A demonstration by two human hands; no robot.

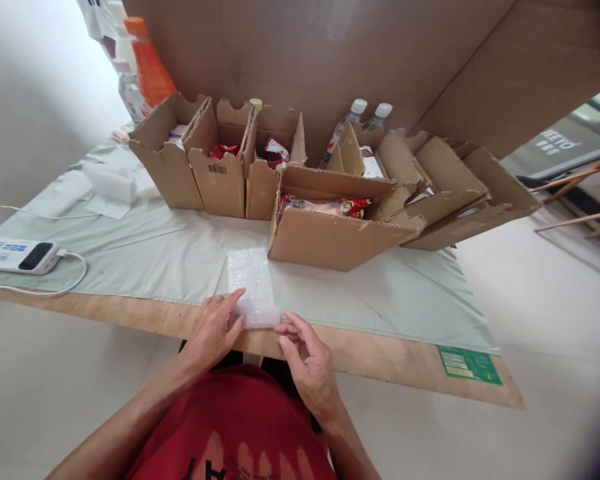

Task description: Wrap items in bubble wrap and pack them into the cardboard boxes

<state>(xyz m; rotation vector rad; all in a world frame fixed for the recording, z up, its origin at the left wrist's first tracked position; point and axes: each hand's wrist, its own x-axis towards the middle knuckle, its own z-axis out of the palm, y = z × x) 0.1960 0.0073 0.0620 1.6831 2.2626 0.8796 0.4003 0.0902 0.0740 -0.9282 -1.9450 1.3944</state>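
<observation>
A clear sheet of bubble wrap (251,273) lies at the table's front edge, and its near end is folded or rolled into a thicker band (259,315). My left hand (214,331) rests at the left side of this band, thumb and forefinger spread, with the forefinger reaching over the sheet. At the band's right end is my right hand (307,357), its fingers parted and curved, the tips close to or touching the plastic. I cannot tell whether anything is wrapped inside the band.
Behind the wrap stands an open cardboard box (340,240) with red packets, and several more boxes (220,180) line the back. More bubble wrap (111,187) lies at the left, near a white power bank (25,257) with a cable. Bottles (153,70) stand behind the boxes.
</observation>
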